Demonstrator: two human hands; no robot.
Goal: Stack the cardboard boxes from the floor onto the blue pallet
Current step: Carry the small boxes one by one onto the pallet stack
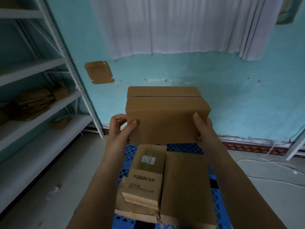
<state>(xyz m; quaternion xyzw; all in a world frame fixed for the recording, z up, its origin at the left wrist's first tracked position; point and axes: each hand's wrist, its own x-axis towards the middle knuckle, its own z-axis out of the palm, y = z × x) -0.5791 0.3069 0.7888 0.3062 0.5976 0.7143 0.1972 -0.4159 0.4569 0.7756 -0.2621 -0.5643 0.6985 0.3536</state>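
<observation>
A plain cardboard box [166,114] is held up in the air between both hands, above the far end of the blue pallet [183,147]; the left hand [122,128] is clamped on its left edge with the thumb on the near face and the fingers round the side, and the right hand [203,128] is pressed flat against its right side, thumb up along the near face; a grip from both flanks keeps the box level and leaves its underside free to be set down, as I judge it. Its top flaps are shut along a seam, so what is inside, if anything, cannot be told.

On the pallet, nearer the person than the held box, two boxes already lie side by side and touching: a printed box [145,177] with a pale label on the left and a plain box [186,185] on the right; both are closed. Left of the pallet a white shelf rack [69,63] carries some flattened cardboard [34,100].
</observation>
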